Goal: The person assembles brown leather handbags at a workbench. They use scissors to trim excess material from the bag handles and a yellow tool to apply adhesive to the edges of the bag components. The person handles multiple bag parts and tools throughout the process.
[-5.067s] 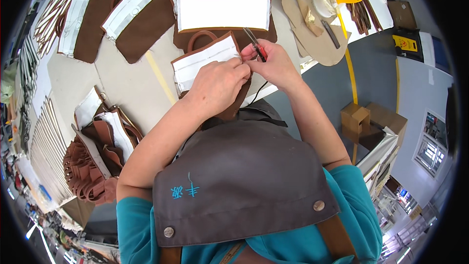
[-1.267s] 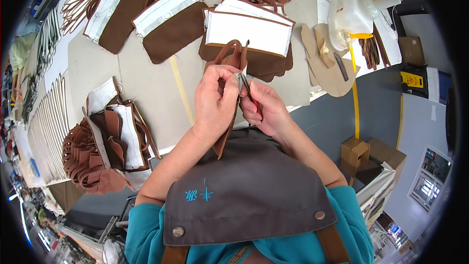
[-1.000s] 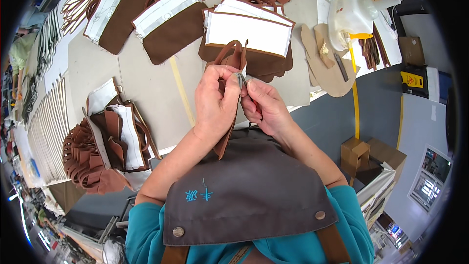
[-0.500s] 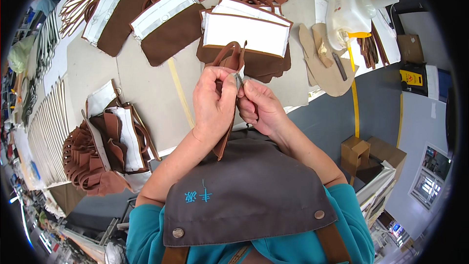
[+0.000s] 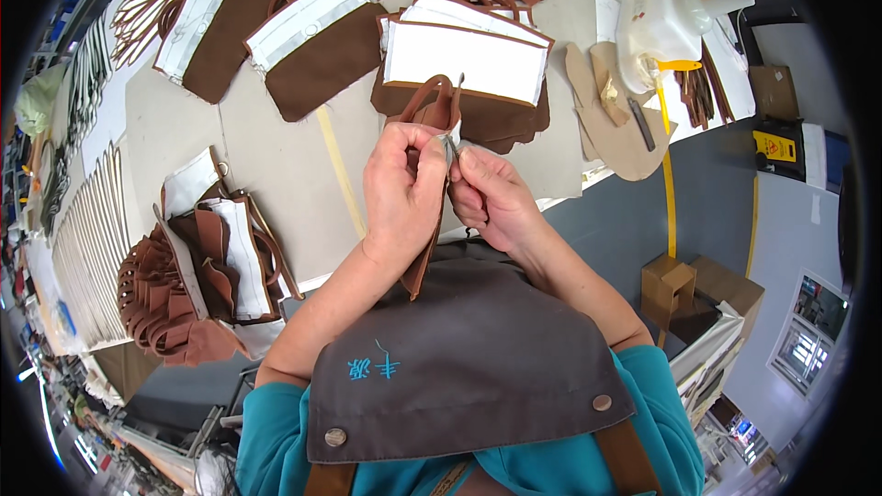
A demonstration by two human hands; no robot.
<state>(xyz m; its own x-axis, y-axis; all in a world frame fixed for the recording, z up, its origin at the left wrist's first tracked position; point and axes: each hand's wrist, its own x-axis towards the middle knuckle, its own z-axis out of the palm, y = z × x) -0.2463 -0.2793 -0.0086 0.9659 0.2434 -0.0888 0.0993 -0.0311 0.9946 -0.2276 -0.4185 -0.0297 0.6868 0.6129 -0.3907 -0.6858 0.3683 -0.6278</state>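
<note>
In front of my apron, above the table's near edge, my left hand (image 5: 401,188) is closed around a brown leather piece with a looped handle (image 5: 439,112). Its loop sticks up past my fingers, and a narrow end hangs below toward the apron. My right hand (image 5: 496,195) meets the left at the piece's pale edge, thumb and fingers pinched together. A small dark sliver shows between the fingertips; what it is stays hidden. Just beyond lies a stack of brown panels with white backing (image 5: 464,62).
Two brown-and-white panels (image 5: 322,64) lie at far left. Nearer on the left sits a bundle of brown handled pieces (image 5: 170,298). A white plastic bottle (image 5: 648,41), a yellow-handled brush (image 5: 678,65) and a dark marker-like stick (image 5: 640,124) on tan patterns (image 5: 606,152) are at right.
Both hands keep nearly the same place and grip on the leather piece. Only a slight shift of the view shows.
</note>
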